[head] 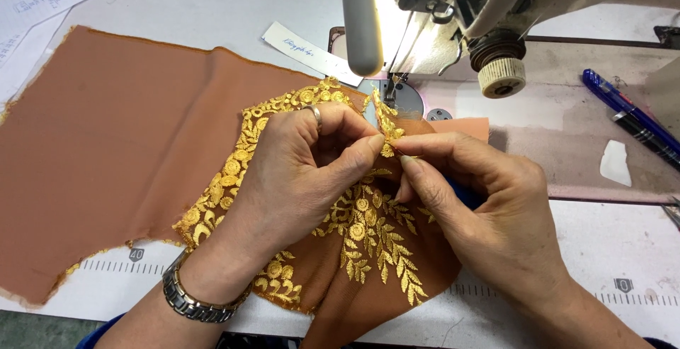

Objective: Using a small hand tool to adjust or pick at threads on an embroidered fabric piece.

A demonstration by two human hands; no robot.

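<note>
White table (212, 2): both hands pinch gold-embroidered fabric (368, 243).

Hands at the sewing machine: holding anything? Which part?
Both the left hand and right hand pinch the brown sheer fabric with gold floral embroidery at its embroidered top edge, just in front of the needle.

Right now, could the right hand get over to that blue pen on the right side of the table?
Probably yes: the right hand is pinching embroidered fabric, but the table between it and the blue pen looks bare.
</note>
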